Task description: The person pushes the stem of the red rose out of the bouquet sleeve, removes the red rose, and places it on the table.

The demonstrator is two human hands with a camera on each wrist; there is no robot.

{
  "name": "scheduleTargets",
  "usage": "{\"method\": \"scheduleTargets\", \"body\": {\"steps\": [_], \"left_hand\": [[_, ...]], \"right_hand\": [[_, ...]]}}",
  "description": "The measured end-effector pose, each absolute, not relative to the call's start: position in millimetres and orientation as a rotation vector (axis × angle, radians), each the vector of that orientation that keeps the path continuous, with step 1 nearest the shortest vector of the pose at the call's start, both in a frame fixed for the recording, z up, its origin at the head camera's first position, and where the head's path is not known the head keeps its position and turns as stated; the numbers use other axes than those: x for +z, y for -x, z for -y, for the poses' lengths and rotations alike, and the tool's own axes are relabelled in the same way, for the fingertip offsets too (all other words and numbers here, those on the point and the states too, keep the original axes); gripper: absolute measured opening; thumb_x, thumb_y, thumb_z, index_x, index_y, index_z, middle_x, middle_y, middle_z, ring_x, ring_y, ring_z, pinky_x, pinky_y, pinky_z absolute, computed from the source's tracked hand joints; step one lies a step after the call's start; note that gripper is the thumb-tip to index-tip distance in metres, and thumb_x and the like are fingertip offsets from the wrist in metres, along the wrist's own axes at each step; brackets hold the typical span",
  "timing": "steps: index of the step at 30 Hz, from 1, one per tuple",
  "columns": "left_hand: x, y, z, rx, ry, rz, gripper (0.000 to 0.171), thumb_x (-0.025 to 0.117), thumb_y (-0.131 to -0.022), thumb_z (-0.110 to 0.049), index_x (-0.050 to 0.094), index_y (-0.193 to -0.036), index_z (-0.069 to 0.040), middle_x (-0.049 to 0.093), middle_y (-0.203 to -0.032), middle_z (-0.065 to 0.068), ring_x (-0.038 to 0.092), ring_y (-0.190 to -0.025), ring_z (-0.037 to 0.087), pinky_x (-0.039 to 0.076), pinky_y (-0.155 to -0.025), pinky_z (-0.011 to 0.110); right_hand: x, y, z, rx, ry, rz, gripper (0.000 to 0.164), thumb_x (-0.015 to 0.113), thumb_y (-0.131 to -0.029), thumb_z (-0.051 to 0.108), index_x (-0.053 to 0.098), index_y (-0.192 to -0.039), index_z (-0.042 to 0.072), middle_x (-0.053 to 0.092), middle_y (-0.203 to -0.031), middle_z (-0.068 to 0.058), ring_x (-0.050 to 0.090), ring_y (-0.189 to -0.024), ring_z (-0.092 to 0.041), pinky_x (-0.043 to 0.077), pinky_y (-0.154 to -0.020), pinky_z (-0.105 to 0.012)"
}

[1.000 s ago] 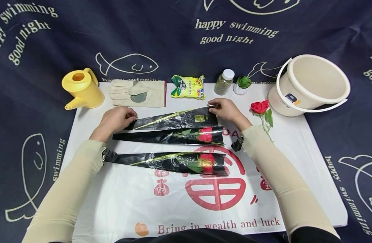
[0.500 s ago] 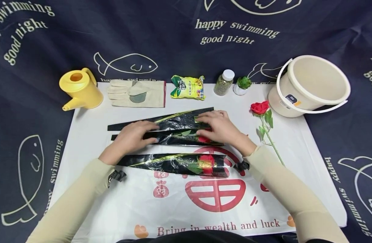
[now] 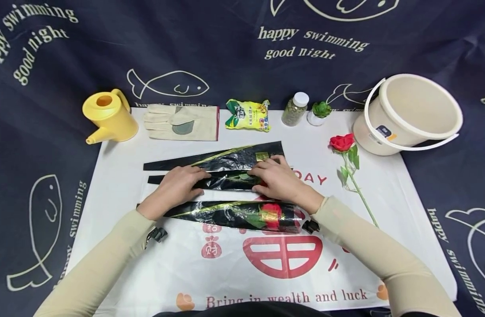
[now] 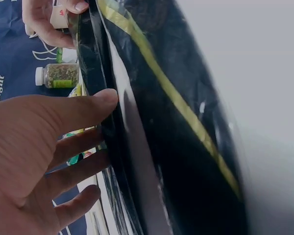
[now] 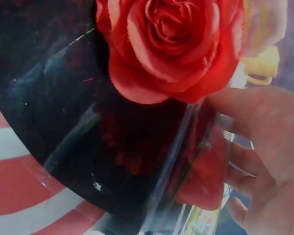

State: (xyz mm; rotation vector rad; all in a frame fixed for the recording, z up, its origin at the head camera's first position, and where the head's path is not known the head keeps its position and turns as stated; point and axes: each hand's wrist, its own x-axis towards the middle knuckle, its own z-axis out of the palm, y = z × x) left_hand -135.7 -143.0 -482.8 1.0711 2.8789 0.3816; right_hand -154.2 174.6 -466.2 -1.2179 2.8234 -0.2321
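Observation:
Three long black flower sleeves lie one behind another on the table. Both my hands are at the middle one, a wrapped rose (image 3: 226, 181). My left hand (image 3: 179, 187) grips it left of centre, thumb on the near edge and fingers on the far edge; in the left wrist view the thumb (image 4: 105, 100) presses its black film. My right hand (image 3: 279, 178) holds its wide end, mostly covering the red bloom (image 5: 206, 171). Nearer me lies another wrapped rose (image 3: 222, 215) with a gold stripe. The far sleeve (image 3: 226, 157) shows no bloom.
A loose red rose (image 3: 341, 143) lies right, beside a beige bucket (image 3: 373, 132). Along the back stand a yellow watering can (image 3: 115, 119), work gloves (image 3: 202, 123), a yellow packet (image 3: 248, 115), a jar (image 3: 294, 112) and a small potted plant (image 3: 320, 112). A patterned cloth (image 3: 234, 53) hangs behind.
Both hands have left the ends of the far sleeve, which now lies flat. They have moved inward and nearer to me, onto the middle wrapped rose.

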Motion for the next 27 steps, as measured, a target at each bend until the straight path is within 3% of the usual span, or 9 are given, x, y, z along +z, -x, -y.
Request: {"method": "scheduleTargets", "body": {"steps": [11,27], "left_hand": [[-486.6,135.9,141.8,0.418,-1.125,-2.95,0.034,0.078,-0.078,-0.02,0.069,-0.11,-0.02,0.065,-0.098,-0.001,0.06,-0.079,0.02,0.047,-0.068,0.04],[-468.7,136.3,143.5,0.524,-1.218,-2.988,0.021,0.072,-0.082,-0.016,0.072,-0.102,-0.022,0.066,-0.093,-0.007,0.06,-0.084,0.016,0.043,-0.071,0.037]], "right_hand": [[-469.0,153.2,-173.7,-0.296,1.263,-2.853,0.034,0.07,-0.083,0.037,0.067,-0.114,0.023,0.063,-0.104,0.007,0.054,-0.095,-0.016,0.023,-0.097,-0.052],[-452.6,152.0,-177.8,-0.449,1.257,-2.834,0.024,0.071,-0.084,0.031,0.069,-0.107,0.025,0.065,-0.103,0.011,0.055,-0.096,-0.014,0.023,-0.098,-0.05]]}}
